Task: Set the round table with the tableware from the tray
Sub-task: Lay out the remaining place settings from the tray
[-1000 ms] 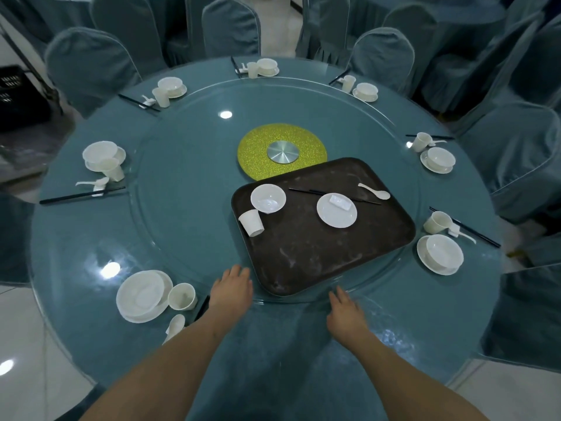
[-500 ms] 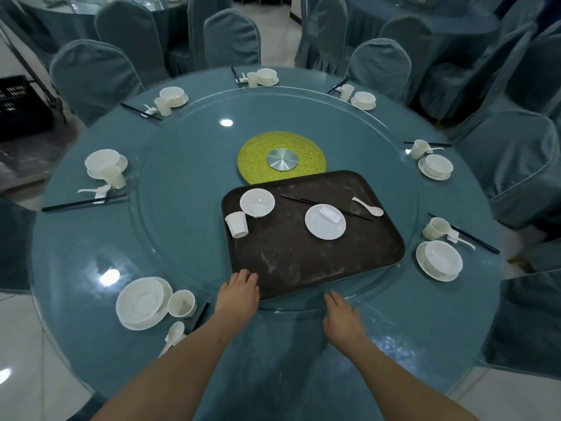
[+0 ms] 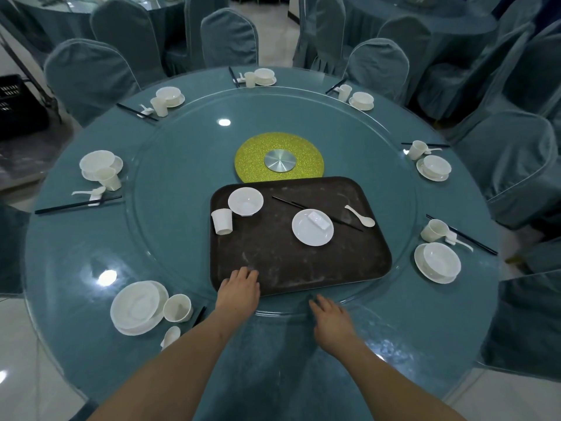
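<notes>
A dark brown tray (image 3: 303,268) lies on the glass turntable (image 3: 170,226) of the round teal table (image 3: 54,268). On the tray are a white bowl (image 3: 245,201), a white cup (image 3: 222,221), a white plate (image 3: 310,231) carrying a small white rest (image 3: 318,221), black chopsticks (image 3: 285,202) and a white spoon (image 3: 361,216). My left hand (image 3: 239,288) lies flat over the tray's near left corner, holding nothing. My right hand (image 3: 332,322) rests palm down on the turntable's near rim, just in front of the tray, fingers spread.
Several laid place settings of plate, bowl, cup, spoon and chopsticks ring the table, the nearest (image 3: 139,308) left of my left arm and another (image 3: 440,262) at the right. A yellow disc (image 3: 252,159) with a metal hub marks the centre. Covered chairs (image 3: 91,77) surround the table.
The tray has swung to the left with the turntable, squaring up in front of me. My left hand has moved from the glass onto the tray's corner; my right hand stayed on the rim.
</notes>
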Motion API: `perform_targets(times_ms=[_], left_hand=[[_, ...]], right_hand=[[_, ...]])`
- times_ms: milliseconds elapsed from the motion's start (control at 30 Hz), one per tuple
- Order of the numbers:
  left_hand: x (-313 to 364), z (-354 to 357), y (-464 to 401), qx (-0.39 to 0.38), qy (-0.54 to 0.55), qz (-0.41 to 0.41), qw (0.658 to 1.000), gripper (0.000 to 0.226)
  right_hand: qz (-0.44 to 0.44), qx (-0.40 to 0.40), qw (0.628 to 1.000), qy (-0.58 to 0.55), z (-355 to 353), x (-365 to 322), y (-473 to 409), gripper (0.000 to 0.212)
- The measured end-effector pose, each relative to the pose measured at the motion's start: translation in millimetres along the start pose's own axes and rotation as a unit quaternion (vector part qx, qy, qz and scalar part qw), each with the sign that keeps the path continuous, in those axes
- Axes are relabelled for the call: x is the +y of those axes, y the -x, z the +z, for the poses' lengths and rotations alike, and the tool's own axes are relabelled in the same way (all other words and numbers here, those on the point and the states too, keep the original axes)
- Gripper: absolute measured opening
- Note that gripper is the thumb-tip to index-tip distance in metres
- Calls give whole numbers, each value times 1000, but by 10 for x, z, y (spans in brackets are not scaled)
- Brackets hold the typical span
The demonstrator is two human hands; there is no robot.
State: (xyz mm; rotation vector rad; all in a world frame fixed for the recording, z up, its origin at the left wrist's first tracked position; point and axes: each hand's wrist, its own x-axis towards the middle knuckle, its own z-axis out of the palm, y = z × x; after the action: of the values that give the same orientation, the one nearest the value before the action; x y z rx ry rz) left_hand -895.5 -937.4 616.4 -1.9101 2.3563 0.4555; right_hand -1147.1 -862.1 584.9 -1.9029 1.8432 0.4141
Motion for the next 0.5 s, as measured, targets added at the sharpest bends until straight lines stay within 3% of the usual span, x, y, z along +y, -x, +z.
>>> perform_targets(times_ms=[500], left_hand=[[194, 35, -268, -10, 10, 7, 1000, 33]], right_hand=[[-31, 1, 999, -34, 100, -87, 7, 75]])
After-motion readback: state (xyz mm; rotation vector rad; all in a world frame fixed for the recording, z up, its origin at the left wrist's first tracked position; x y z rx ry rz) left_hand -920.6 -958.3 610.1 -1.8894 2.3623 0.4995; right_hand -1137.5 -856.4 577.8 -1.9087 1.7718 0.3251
